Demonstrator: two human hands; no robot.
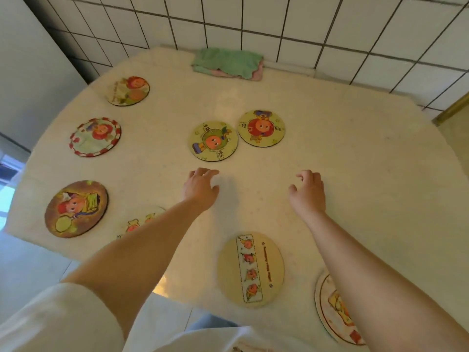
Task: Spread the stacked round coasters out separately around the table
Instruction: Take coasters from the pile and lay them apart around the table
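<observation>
The round coasters lie flat all around the table (355, 158), each in its own spot, so I think the spreading is almost done. Two of them sit close in the middle: the green-face coaster (213, 141) and the red-face coaster (261, 128), side by side and nearly touching. I think those two still need more room between them.

My left hand (201, 189) hangs just below the green-face coaster, fingers loose and spread, holding nothing. My right hand (309, 191) hangs over bare table, fingers curled a little, also empty.

Along the left edge lie three more: a pale coaster (128, 90), a red-rimmed coaster (95, 137) and a brown coaster (76, 209). My left arm hides most of another one. Near me are the strip coaster (250, 269) and one half under my right arm.

A green cloth (227, 62) lies folded by the tiled wall (279, 19), well away. Nothing blocks my hands.
</observation>
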